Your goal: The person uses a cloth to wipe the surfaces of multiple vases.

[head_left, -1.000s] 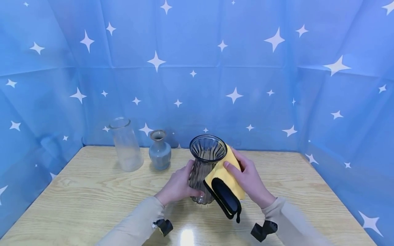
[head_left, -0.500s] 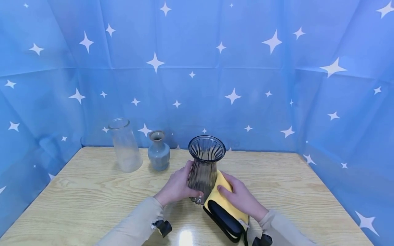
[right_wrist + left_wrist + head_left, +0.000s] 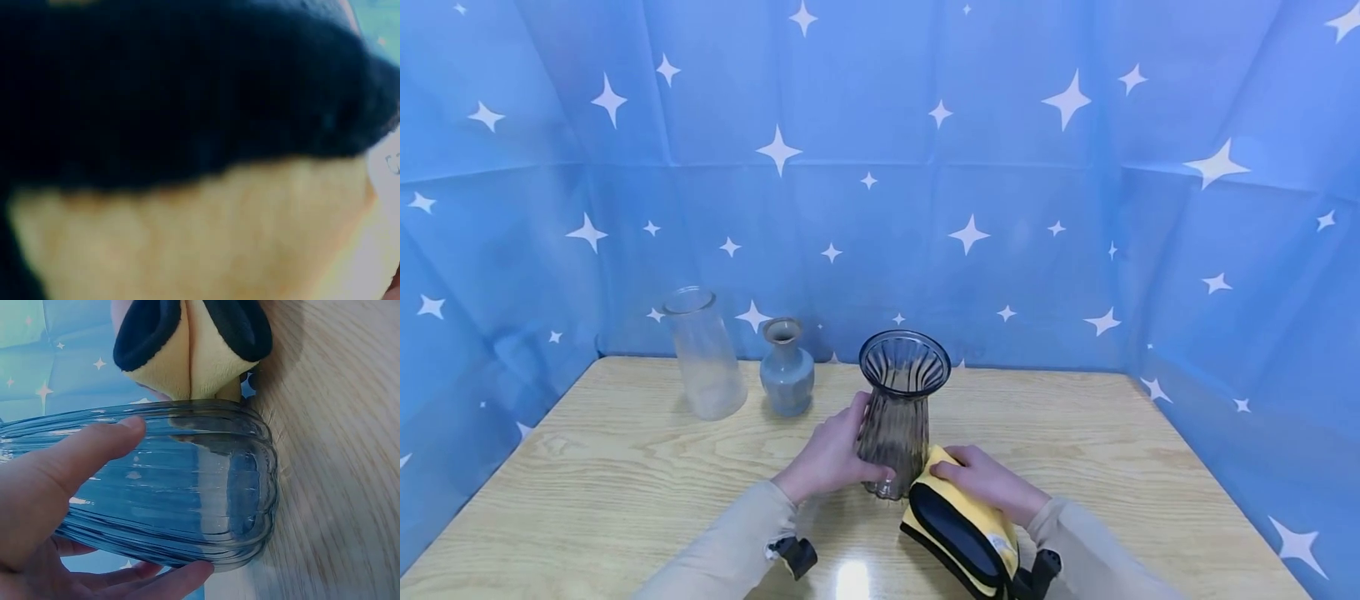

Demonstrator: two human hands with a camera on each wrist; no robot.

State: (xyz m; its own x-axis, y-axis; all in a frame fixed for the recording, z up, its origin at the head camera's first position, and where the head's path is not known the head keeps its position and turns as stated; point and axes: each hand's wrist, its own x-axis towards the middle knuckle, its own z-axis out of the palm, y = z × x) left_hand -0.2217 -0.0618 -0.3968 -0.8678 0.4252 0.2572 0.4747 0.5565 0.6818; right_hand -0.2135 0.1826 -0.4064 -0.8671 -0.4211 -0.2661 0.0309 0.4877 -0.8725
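Note:
A ribbed, smoky glass vase [image 3: 895, 433] with a flared dark rim stands upright on the table. My left hand [image 3: 829, 457] grips its lower left side, the thumb lying across the front; the left wrist view shows the thumb and fingers round the ribbed glass [image 3: 181, 487]. On the vase's other side my right hand [image 3: 992, 485] holds a folded yellow cloth [image 3: 958, 508] with dark edging, right at the base. In the left wrist view the cloth [image 3: 206, 369] meets the glass. The blurred cloth [image 3: 200, 237] fills most of the right wrist view, hiding most of that hand.
A tall clear glass vase [image 3: 707, 358] and a small blue-grey vase [image 3: 787, 379] stand at the back left of the wooden table [image 3: 587, 475]. Behind the table hangs a blue curtain [image 3: 880, 100] with white stars.
The right hand and cloth have moved down the vase's right side, from near its rim to its base. The left hand keeps its grip on the vase, which stays in place.

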